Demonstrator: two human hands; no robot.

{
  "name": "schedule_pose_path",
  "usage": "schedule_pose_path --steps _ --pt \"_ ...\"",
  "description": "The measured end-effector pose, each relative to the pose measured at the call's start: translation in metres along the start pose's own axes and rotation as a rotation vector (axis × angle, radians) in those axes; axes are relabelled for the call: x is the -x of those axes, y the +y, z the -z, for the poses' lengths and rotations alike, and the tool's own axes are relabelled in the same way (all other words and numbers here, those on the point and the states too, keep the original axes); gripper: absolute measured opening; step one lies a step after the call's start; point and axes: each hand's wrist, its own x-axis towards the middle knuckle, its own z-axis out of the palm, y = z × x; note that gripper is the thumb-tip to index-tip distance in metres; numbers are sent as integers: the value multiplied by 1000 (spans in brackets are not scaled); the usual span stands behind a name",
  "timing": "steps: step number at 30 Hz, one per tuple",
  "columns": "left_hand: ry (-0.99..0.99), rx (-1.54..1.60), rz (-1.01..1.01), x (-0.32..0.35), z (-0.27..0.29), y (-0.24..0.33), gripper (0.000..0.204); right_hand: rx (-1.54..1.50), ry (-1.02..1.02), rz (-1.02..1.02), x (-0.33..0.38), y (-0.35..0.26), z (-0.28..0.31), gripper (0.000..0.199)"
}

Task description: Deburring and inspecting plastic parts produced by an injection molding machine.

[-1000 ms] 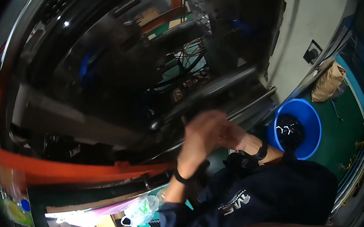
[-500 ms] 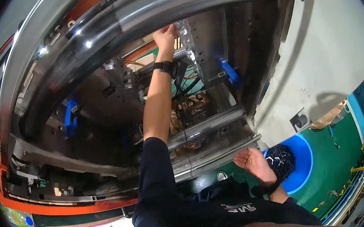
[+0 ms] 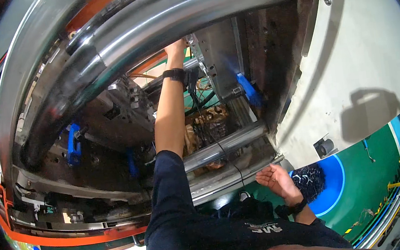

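Observation:
My left arm reaches up into a large machine, between two upright steel mold plates. My left hand [image 3: 176, 47] is at the inner edge of the right mold plate [image 3: 222, 56]. Its fingers are mostly hidden behind a thick polished steel bar [image 3: 197, 8], so I cannot see what they hold. Below the black wristband, a black object [image 3: 192, 83] hangs with a thin black cable [image 3: 221, 144] running down from it. Low at the front, my right hand [image 3: 279, 182] is held palm up, fingers stretched out and slightly curved, beside a blue tub [image 3: 335, 184].
The tub holds dark scrap pieces [image 3: 311, 181]. Blue clamp handles [image 3: 249, 89] sit on the mold plates at both sides. A lower steel bar [image 3: 226, 145] crosses the opening. On the right stand a white machine panel [image 3: 350, 70] and several hoses and pipes [image 3: 389, 212].
My view has shifted a little. My left hand has slipped further behind the steel bar, hiding its fingers. The cable has swung to the right. My right hand stays nearly where it was.

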Motion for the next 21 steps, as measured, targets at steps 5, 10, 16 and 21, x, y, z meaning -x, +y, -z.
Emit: schedule_pose_path --steps 5,10,16,21 --pt "71 -187 -65 7 -3 11 14 -14 14 -20 -5 0 -2 38" --pt "80 -124 81 23 -11 36 15 -17 34 -13 -5 0 -2 37" --pt "-37 326 215 42 -10 39 32 -7 50 -13 -11 6 -1 37" --pt "-74 222 182 43 4 32 38 -5 -12 -61 -19 19 -9 36"
